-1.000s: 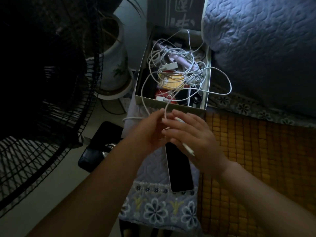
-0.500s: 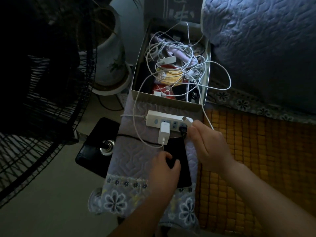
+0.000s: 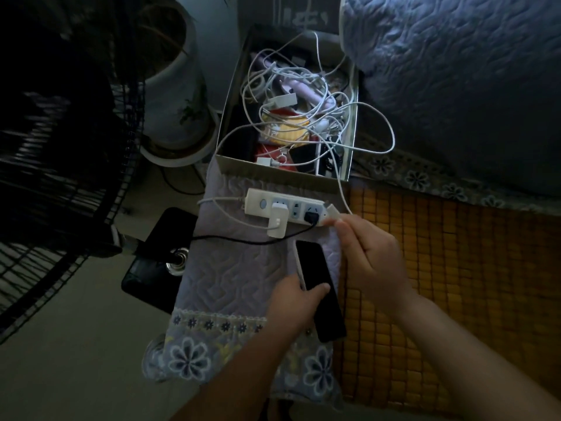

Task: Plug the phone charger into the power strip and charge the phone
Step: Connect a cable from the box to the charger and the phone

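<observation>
Left hand [image 3: 296,302]: fingers wrapped round the near half of the slim black phone [image 3: 318,291], lifting its left edge off the quilted lilac cloth surface [image 3: 230,268].
Right hand [image 3: 368,253]: fingers pinched on the thin white cable [image 3: 341,189], its small white plug end [image 3: 332,211] poking out toward the far left.
Power strip: the long white power strip [image 3: 283,208] lies left-right, just beyond the phone; the white charger block [image 3: 277,221] already sits in it.
Key relation: phone's long axis runs near-far; which end has the port I cannot tell. Plug end is just right of its far end.
Room: open cardboard box of tangled leads [image 3: 291,117] crowds the far side; the woven yellow mat [image 3: 440,262] on the right is open.
</observation>
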{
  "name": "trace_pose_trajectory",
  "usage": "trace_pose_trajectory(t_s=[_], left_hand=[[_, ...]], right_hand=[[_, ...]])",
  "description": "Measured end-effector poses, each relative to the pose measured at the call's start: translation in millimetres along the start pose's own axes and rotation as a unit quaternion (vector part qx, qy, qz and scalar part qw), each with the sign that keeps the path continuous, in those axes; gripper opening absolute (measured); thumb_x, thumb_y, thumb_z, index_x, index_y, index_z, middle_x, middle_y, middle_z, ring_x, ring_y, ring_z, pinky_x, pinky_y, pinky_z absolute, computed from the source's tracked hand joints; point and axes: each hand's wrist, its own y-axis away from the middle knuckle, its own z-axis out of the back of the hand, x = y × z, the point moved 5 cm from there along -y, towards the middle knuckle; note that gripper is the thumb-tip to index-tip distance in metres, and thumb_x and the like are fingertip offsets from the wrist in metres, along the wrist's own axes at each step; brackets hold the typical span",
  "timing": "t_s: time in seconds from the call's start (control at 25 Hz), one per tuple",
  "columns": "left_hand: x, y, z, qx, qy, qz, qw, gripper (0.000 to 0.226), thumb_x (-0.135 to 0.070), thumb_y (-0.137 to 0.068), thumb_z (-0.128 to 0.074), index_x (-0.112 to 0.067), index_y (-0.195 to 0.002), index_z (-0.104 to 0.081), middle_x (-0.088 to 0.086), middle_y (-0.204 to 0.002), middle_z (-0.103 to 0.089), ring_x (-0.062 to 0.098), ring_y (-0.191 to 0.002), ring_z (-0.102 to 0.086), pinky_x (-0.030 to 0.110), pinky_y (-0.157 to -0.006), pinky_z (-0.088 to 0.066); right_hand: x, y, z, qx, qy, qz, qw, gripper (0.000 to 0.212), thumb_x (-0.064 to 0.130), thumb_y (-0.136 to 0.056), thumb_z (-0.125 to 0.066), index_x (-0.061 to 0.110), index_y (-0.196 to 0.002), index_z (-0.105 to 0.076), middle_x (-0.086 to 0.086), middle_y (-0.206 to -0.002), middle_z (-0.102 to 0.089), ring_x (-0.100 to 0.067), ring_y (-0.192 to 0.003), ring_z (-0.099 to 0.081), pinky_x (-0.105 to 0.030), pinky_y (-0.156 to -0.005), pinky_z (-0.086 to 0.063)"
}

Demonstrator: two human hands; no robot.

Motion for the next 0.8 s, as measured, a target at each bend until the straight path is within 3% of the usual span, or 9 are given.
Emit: trace_pose_trajectory(t_s=[0.08, 0.16, 0.24, 0.36, 0.44, 0.56, 0.64, 0.72, 0.8], left_hand=[[-8.3, 16.5, 3.9, 0.111, 0.092, -0.004, 0.990, 0.015, -0.022, -0.081, -0.069, -0.020, -0.096, -0.066, 0.005, -0.100, -0.073, 0.018, -0.093, -0.069, 0.029, -0.076, -0.056], [-25.1, 29.4, 19.5, 0.150, 0.112, -0.042, 0.981, 0.018, -0.020, -0.081, -0.070, -0.023, -0.098, -0.067, 0.001, -0.101, -0.074, 0.014, -0.093, -0.070, 0.029, -0.080, -0.057], [-51.2, 34.8, 44.1, 0.127, 0.145, -0.095, 0.977, 0.019, -0.017, -0.080, -0.070, -0.025, -0.096, -0.067, -0.005, -0.092, -0.076, 0.010, -0.088, -0.071, 0.023, -0.071, -0.057], [-93.2, 28.6, 85.8, 0.070, 0.225, -0.158, 0.959, 0.018, -0.012, -0.080, -0.069, -0.021, -0.095, -0.066, -0.009, -0.084, -0.077, 0.011, -0.082, -0.072, 0.020, -0.062, -0.056], [-113.8, 18.1, 108.5, 0.040, 0.274, -0.175, 0.945, 0.021, -0.013, -0.080, -0.067, -0.020, -0.100, -0.065, -0.003, -0.089, -0.078, 0.017, -0.085, -0.073, 0.026, -0.065, -0.059], [-132.0, 4.7, 123.0, 0.025, 0.342, -0.177, 0.923, 0.024, -0.012, -0.081, -0.065, -0.017, -0.105, -0.065, 0.005, -0.094, -0.077, 0.022, -0.087, -0.072, 0.036, -0.072, -0.060], [-138.0, 0.1, 122.3, 0.030, 0.367, -0.173, 0.914, 0.029, -0.012, -0.081, -0.064, -0.011, -0.111, -0.064, 0.012, -0.101, -0.074, 0.028, -0.092, -0.070, 0.044, -0.082, -0.056], [-140.3, -2.8, 118.5, 0.043, 0.368, -0.170, 0.913, 0.028, -0.014, -0.080, -0.066, -0.011, -0.109, -0.065, 0.014, -0.102, -0.074, 0.031, -0.094, -0.070, 0.048, -0.083, -0.056], [-140.1, -3.7, 115.1, 0.053, 0.364, -0.167, 0.915, 0.030, -0.017, -0.079, -0.067, -0.011, -0.109, -0.065, 0.015, -0.102, -0.074, 0.032, -0.095, -0.070, 0.049, -0.081, -0.056]], right_hand=[[-1.3, -0.1, 10.3, -0.025, -0.025, -0.031, 0.999, 0.030, 0.032, -0.097, -0.040, 0.022, -0.115, -0.062, 0.008, -0.102, -0.069, -0.002, -0.091, -0.065, -0.017, -0.070, -0.051], [0.2, 0.3, 18.4, -0.057, -0.066, -0.060, 0.994, 0.028, 0.026, -0.096, -0.044, 0.020, -0.118, -0.061, 0.019, -0.103, -0.066, 0.005, -0.096, -0.063, -0.008, -0.074, -0.048], [3.0, 3.7, 22.5, -0.095, -0.118, -0.097, 0.984, 0.026, 0.023, -0.095, -0.046, 0.022, -0.116, -0.063, 0.027, -0.085, -0.064, 0.007, -0.084, -0.063, -0.007, -0.066, -0.047], [10.3, 18.5, 20.3, -0.133, -0.178, -0.159, 0.962, 0.025, 0.034, -0.091, -0.046, 0.030, -0.107, -0.064, 0.004, -0.066, -0.061, -0.005, -0.056, -0.054, -0.017, -0.049, -0.044], [15.8, 32.6, 8.5, -0.128, -0.208, -0.197, 0.950, 0.026, 0.036, -0.086, -0.049, 0.028, -0.104, -0.066, -0.001, -0.073, -0.066, -0.009, -0.059, -0.059, -0.017, -0.051, -0.050], [31.8, 50.1, -21.8, -0.100, -0.229, -0.236, 0.939, 0.017, 0.027, -0.084, -0.059, 0.032, -0.094, -0.071, 0.008, -0.082, -0.074, -0.009, -0.070, -0.067, -0.019, -0.061, -0.056], [45.6, 53.8, -40.5, -0.072, -0.248, -0.255, 0.932, 0.020, 0.023, -0.085, -0.061, 0.036, -0.080, -0.075, 0.006, -0.077, -0.074, -0.012, -0.071, -0.068, -0.026, -0.064, -0.059], [55.8, 50.5, -48.4, -0.051, -0.255, -0.256, 0.931, 0.020, 0.026, -0.086, -0.059, 0.029, -0.074, -0.074, -0.003, -0.071, -0.071, -0.018, -0.067, -0.065, -0.040, -0.069, -0.057], [63.5, 44.1, -47.3, -0.050, -0.266, -0.241, 0.932, 0.027, 0.027, -0.088, -0.056, 0.019, -0.067, -0.070, -0.004, -0.060, -0.063, -0.017, -0.059, -0.058, -0.042, -0.066, -0.055]])
